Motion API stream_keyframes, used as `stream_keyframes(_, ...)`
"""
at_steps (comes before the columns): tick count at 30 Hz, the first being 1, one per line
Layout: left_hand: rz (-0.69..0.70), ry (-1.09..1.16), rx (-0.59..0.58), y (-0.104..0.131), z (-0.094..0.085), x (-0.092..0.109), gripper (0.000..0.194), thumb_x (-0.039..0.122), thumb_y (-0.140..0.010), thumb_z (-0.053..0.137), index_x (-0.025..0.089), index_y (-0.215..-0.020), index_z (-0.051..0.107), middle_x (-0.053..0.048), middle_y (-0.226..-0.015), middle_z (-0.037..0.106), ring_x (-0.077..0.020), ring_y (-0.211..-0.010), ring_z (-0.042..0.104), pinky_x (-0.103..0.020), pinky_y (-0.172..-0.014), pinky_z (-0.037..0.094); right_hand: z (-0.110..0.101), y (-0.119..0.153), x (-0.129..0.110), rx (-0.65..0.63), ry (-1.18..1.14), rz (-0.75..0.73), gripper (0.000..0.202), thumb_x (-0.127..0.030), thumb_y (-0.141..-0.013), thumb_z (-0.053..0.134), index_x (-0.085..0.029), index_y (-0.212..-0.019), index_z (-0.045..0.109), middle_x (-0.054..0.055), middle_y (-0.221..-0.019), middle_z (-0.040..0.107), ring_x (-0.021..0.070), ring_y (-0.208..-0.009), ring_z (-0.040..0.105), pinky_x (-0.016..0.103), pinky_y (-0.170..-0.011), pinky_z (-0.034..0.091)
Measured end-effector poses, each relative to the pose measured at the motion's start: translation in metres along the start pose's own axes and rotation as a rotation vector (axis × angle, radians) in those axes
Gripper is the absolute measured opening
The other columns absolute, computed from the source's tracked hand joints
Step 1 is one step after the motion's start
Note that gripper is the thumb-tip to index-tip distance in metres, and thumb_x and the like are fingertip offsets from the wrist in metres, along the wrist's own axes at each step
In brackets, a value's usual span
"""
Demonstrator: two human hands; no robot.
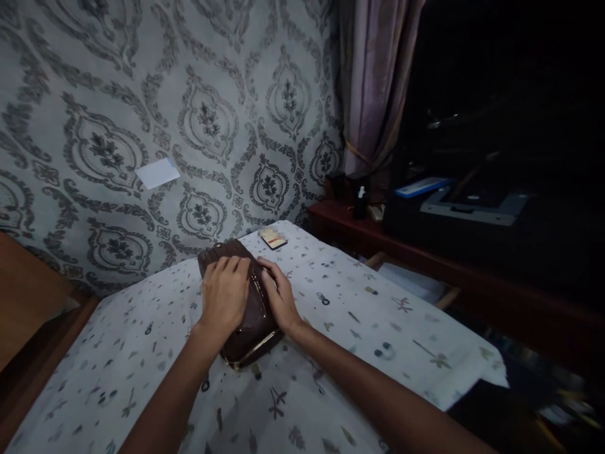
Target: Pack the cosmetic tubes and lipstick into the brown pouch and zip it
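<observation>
A dark brown bag (255,328) with gold-coloured zips lies on a white patterned cloth. My left hand (225,293) is on top of it, knuckles up, with its fingers bent together over the upper part. What the left fingertips grip there is hidden. Along the bag's right side my right hand (280,295) is pressed, thumb toward the top and fingers partly hidden behind the edge. One zip runs between the two hands, and another crosses the end of the bag nearest me.
Beyond the bag, a small flat card-like item (274,239), partly blurred out, lies on the cloth (359,315). Patterned wallpaper holds a white paper (157,173). To the right are a tied curtain (373,88), a dark red shelf (331,217) with a small bottle (361,203), and an open drawer (411,284).
</observation>
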State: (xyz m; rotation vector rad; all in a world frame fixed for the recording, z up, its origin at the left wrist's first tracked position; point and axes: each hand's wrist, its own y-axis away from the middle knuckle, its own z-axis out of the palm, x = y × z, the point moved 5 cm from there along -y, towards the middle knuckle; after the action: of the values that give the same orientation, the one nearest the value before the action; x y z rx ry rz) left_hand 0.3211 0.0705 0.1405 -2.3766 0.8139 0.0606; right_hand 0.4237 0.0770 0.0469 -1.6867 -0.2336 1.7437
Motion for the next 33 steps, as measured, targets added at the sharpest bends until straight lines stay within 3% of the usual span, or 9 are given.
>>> stream_keyframes(6, -0.198, 0.161, 0.023, -0.003, 0.003, -0.017, 0.020, 0.026, -0.095, 0.050, 0.019, -0.100, 0.069, -0.009, -0.095, 0.073, -0.0281, -0.091, 0.066, -0.037, -0.075, 0.047, 0.000, 0.022, 0.003, -0.118, 0.135, -0.088, 0.051, -0.039, -0.096, 0.048, -0.022, -0.144, 0.041, 0.011, -0.149, 0.045, 0.0232, -0.140, 0.040, 0.045, -0.120, 0.029)
stream_keyframes(15, -0.307, 0.479, 0.105, -0.003, 0.011, -0.028, 0.020, 0.027, -0.094, 0.051, 0.018, -0.091, 0.068, -0.007, -0.090, 0.072, -0.0232, -0.085, 0.066, -0.034, -0.078, 0.045, 0.001, 0.024, 0.004, -0.134, 0.194, -0.159, 0.042, -0.036, -0.096, 0.049, -0.024, -0.136, 0.049, 0.012, -0.146, 0.047, 0.0228, -0.139, 0.040, 0.047, -0.118, 0.030)
stream_keyframes(20, -0.293, 0.625, 0.170, 0.000, 0.011, -0.030, 0.021, 0.031, -0.092, 0.052, 0.019, -0.084, 0.067, -0.005, -0.083, 0.070, -0.0205, -0.080, 0.063, -0.033, -0.077, 0.045, 0.000, 0.023, 0.003, -0.155, 0.197, -0.158, 0.042, -0.036, -0.096, 0.049, -0.023, -0.137, 0.048, 0.012, -0.146, 0.047, 0.0236, -0.138, 0.041, 0.047, -0.117, 0.031)
stream_keyframes(27, -0.195, 0.653, 0.199, 0.005, 0.004, -0.025, 0.024, 0.035, -0.092, 0.053, 0.020, -0.078, 0.066, -0.003, -0.077, 0.068, -0.0205, -0.078, 0.061, -0.034, -0.078, 0.045, 0.000, 0.021, -0.001, -0.164, 0.203, -0.142, 0.042, -0.037, -0.098, 0.045, -0.023, -0.137, 0.047, 0.012, -0.145, 0.048, 0.0230, -0.138, 0.041, 0.046, -0.117, 0.032)
stream_keyframes(33, -0.179, 0.730, 0.176, 0.011, 0.003, -0.024, 0.021, 0.032, -0.092, 0.054, 0.019, -0.082, 0.067, -0.003, -0.080, 0.069, -0.0190, -0.079, 0.062, -0.033, -0.079, 0.045, 0.000, 0.020, 0.003, -0.154, 0.192, -0.157, 0.041, -0.039, -0.100, 0.042, -0.022, -0.136, 0.049, 0.012, -0.144, 0.049, 0.0216, -0.139, 0.041, 0.045, -0.118, 0.030)
